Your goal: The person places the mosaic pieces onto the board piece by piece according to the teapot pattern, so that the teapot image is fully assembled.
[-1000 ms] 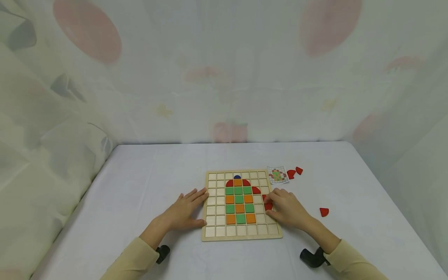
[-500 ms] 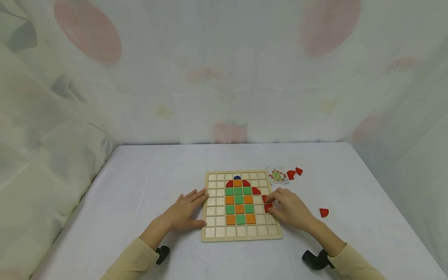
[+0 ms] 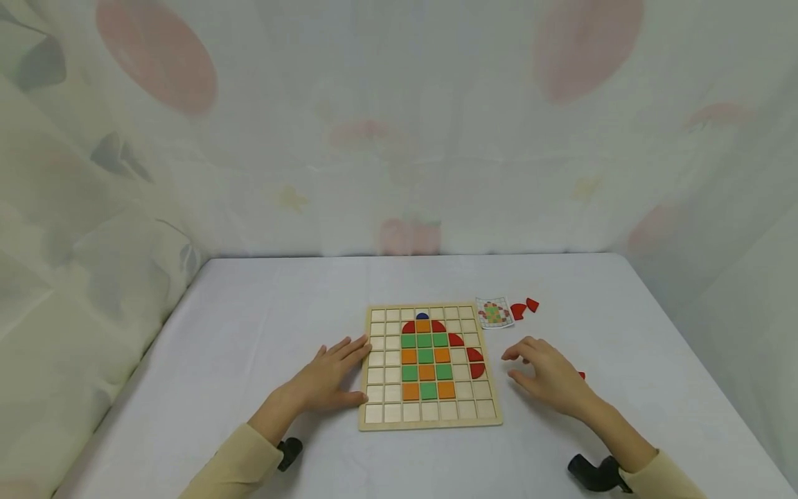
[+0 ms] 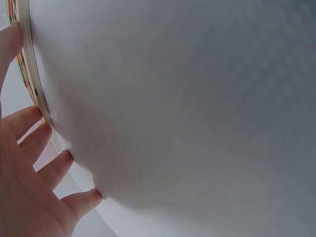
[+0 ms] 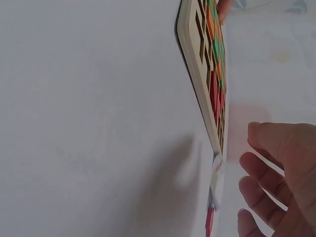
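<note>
A wooden grid board (image 3: 383, 414) lies on the table, holding green and orange square tiles, a blue half-round tile (image 3: 422, 316) at the top and several red quarter-round tiles. Two of those, an upper red tile (image 3: 475, 355) and a lower red tile (image 3: 477, 371), sit in the right-hand column. My left hand (image 3: 327, 378) rests on the table with fingers spread, its thumb and fingertips touching the board's left edge. Off the board's right side, my right hand (image 3: 548, 378) hovers over the table, fingers loosely bent and apart, holding nothing.
A small printed pattern card (image 3: 495, 313) lies by the board's top right corner. Beside it are two loose red tiles, one (image 3: 519, 311) nearer the card and another (image 3: 533, 305) behind. A further red tile (image 3: 582, 375) peeks out behind my right hand.
My right hand has let go of the lower red tile on the board and moved right, off the board, now partly covering the loose red tile there. The left hand stays in place.
</note>
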`<action>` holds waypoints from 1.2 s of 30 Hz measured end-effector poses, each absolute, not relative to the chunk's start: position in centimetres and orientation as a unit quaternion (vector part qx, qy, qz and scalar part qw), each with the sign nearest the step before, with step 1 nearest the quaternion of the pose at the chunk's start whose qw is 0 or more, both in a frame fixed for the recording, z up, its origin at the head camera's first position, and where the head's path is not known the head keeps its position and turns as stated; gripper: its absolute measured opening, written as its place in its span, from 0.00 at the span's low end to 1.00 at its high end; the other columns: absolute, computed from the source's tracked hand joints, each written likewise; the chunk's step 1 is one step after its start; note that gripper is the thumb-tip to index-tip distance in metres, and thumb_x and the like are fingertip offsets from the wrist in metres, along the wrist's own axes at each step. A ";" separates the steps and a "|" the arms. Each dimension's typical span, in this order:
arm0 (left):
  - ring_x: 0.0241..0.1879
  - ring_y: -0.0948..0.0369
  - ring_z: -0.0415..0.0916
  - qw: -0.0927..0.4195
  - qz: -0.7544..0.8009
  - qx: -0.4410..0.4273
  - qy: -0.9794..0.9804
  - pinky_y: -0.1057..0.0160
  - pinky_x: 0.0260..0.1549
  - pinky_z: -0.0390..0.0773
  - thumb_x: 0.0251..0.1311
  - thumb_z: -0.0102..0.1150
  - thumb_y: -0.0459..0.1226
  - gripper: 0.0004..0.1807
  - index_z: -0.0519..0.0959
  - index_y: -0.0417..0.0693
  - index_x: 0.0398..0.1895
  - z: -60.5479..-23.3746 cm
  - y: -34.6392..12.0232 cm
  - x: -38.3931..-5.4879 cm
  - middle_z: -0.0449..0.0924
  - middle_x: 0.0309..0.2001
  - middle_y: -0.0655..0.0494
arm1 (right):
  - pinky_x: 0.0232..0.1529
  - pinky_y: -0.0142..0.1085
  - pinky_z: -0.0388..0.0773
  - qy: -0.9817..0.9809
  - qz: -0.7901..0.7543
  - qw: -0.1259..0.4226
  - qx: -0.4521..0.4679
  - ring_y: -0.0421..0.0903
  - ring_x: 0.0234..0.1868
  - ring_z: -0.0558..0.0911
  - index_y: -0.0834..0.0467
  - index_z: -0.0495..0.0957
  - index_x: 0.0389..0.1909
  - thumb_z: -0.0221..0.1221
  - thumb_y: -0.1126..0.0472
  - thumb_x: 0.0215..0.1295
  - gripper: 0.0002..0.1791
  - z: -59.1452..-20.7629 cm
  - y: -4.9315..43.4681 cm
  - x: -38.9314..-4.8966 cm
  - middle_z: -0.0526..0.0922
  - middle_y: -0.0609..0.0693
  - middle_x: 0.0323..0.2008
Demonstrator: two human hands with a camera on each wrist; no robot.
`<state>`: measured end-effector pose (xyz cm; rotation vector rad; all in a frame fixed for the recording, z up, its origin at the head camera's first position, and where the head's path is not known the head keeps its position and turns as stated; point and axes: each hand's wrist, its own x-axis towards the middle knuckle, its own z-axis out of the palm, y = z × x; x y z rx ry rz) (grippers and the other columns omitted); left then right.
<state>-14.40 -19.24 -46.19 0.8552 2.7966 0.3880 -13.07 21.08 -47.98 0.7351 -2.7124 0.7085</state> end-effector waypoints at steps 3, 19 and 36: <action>0.68 0.44 0.49 0.096 0.131 0.288 0.944 0.31 0.56 0.53 0.51 0.62 0.55 0.45 0.57 0.47 0.69 -46.2 -19.3 -14.4 0.51 0.71 0.51 | 0.36 0.33 0.77 -0.929 0.236 0.134 0.252 0.41 0.36 0.76 0.53 0.79 0.38 0.70 0.64 0.44 0.17 -47.9 22.1 -12.9 0.79 0.42 0.35; 0.69 0.44 0.49 0.100 0.136 0.288 0.943 0.31 0.57 0.52 0.51 0.62 0.54 0.45 0.57 0.47 0.70 -46.1 -19.2 -14.4 0.50 0.71 0.50 | 0.34 0.36 0.79 -0.933 0.239 0.148 0.227 0.43 0.36 0.77 0.55 0.78 0.40 0.70 0.68 0.42 0.20 -48.4 27.4 -12.2 0.79 0.43 0.36; 0.69 0.45 0.49 0.098 0.127 0.285 0.945 0.32 0.58 0.51 0.51 0.61 0.55 0.45 0.56 0.49 0.70 -46.4 -19.3 -14.5 0.50 0.72 0.52 | 0.37 0.28 0.73 -0.942 0.234 0.112 0.213 0.35 0.36 0.72 0.51 0.78 0.36 0.71 0.64 0.42 0.18 -50.1 31.1 -11.7 0.76 0.37 0.34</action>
